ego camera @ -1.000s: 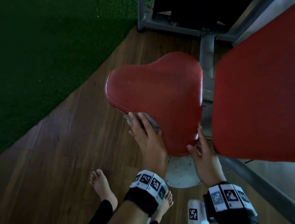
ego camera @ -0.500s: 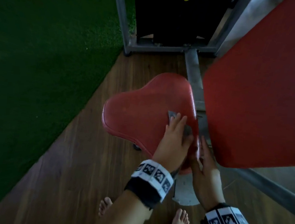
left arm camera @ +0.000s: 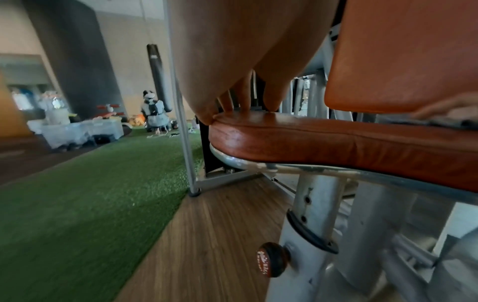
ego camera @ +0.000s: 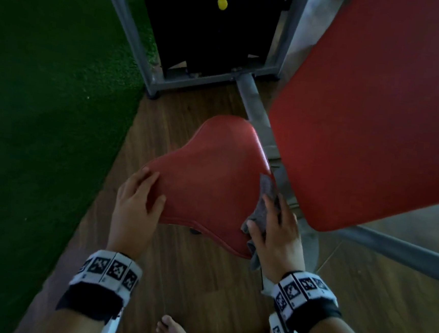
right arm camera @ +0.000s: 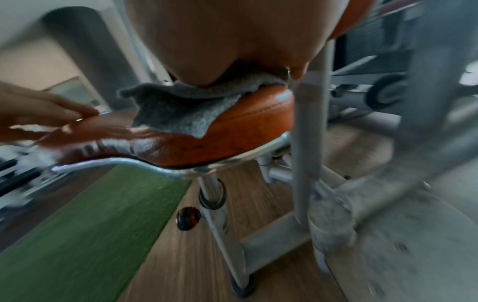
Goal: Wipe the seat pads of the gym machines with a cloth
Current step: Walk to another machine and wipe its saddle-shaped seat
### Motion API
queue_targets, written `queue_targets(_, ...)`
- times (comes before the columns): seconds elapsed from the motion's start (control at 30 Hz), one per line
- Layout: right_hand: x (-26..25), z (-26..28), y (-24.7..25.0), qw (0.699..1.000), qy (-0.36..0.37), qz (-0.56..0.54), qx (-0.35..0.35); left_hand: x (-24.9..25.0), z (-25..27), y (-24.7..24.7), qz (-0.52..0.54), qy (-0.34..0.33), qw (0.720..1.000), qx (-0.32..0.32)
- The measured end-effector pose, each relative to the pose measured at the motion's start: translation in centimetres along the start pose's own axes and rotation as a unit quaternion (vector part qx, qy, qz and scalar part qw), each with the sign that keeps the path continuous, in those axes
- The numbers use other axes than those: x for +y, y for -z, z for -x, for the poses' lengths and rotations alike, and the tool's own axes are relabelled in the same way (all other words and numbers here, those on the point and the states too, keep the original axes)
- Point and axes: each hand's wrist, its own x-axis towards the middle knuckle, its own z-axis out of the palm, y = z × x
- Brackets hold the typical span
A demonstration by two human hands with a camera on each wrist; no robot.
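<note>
The red heart-shaped seat pad [ego camera: 211, 181] sits low in front of me on a metal post. My left hand [ego camera: 135, 201] rests on its near-left lobe with straight fingers, fingertips touching the top [left arm camera: 245, 102]. My right hand [ego camera: 276, 232] lies flat on a grey cloth [ego camera: 265, 194] at the pad's right edge, beside the frame. In the right wrist view the cloth [right arm camera: 181, 108] is bunched under the palm and drapes over the seat's stitched rim [right arm camera: 245, 126]. A large red back pad [ego camera: 371, 113] stands tilted to the right.
Green turf [ego camera: 44, 124] borders the wooden floor [ego camera: 189, 283] on the left. The grey frame with the black weight stack [ego camera: 211, 33] stands behind the seat. An adjusting knob [left arm camera: 271, 259] sticks out of the seat post. My bare foot [ego camera: 169, 332] is below.
The grey cloth was under my left hand; now it lies under my right hand at the seat's right edge. My left hand has moved to the seat's left lobe.
</note>
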Motion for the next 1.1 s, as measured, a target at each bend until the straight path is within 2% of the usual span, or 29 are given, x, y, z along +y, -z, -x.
queue_targets(0.07, 0.5, 1.1, 0.0, 0.990, -0.107, -0.084, 0.035, 0.0, 0.1, -0.1, 0.009, -0.001, 1.000, 0.010)
queue_targets(0.1, 0.4, 1.6, -0.1, 0.972, -0.177, -0.154, 0.031, 0.0, 0.1, -0.1, 0.011, 0.000, 1.000, 0.012)
queue_targets(0.17, -0.2, 2.4, -0.4, 0.917, -0.291, -0.272, 0.032, -0.1, 0.2, 0.0, 0.008, -0.002, 1.000, 0.006)
queue_targets(0.23, -0.7, 2.6, -1.5, 0.856, -0.370, -0.354, 0.070, -0.4, 0.2, 0.2, 0.003, -0.007, 1.000, -0.004)
queue_targets(0.33, -1.5, 2.8, -3.2, 0.770, -0.441, -0.442, 0.132, -1.0, 0.1, 0.5, 0.005, -0.019, 1.000, -0.020)
queue_targets(0.37, -1.8, 3.2, -3.8, 0.757, -0.454, -0.452, 0.131, -1.2, 0.0, 0.6, 0.007, -0.022, 0.999, -0.024)
queue_targets(0.53, -3.3, 4.9, -5.5, 0.749, -0.464, -0.470, 0.066, -1.7, -0.1, 0.7, 0.018, -0.023, 0.999, -0.028)
queue_targets(0.63, -2.1, 3.8, -5.1, 0.720, -0.471, -0.502, 0.088, -1.6, 0.0, 0.4, 0.026, -0.024, 0.999, -0.019)
queue_targets(0.73, -0.9, 1.4, -2.5, 0.686, -0.439, -0.566, 0.128, -1.6, 0.0, 0.2, 0.045, -0.026, 0.999, -0.006)
queue_targets(0.8, -0.4, 0.2, -1.7, 0.675, -0.425, -0.588, 0.136, -1.7, 0.1, 0.1, 0.049, -0.025, 0.998, -0.004)
queue_targets(0.9, -1.4, 0.4, -2.5, 0.663, -0.426, -0.593, 0.166, -1.4, 0.2, 0.1, 0.054, -0.016, 0.998, -0.005)
queue_targets(0.97, -2.4, 2.1, -4.0, 0.651, -0.454, -0.587, 0.160, -1.2, 0.2, 0.1, 0.057, -0.011, 0.998, -0.006)
queue_targets(1.0, -2.6, 3.0, -5.0, 0.655, -0.466, -0.577, 0.147, -1.1, 0.2, 0.1, 0.057, -0.011, 0.998, -0.005)
queue_targets(1.1, -3.1, 4.1, -5.6, 0.709, -0.473, -0.514, 0.098, -0.9, 0.2, 0.2, 0.063, -0.008, 0.998, -0.006)
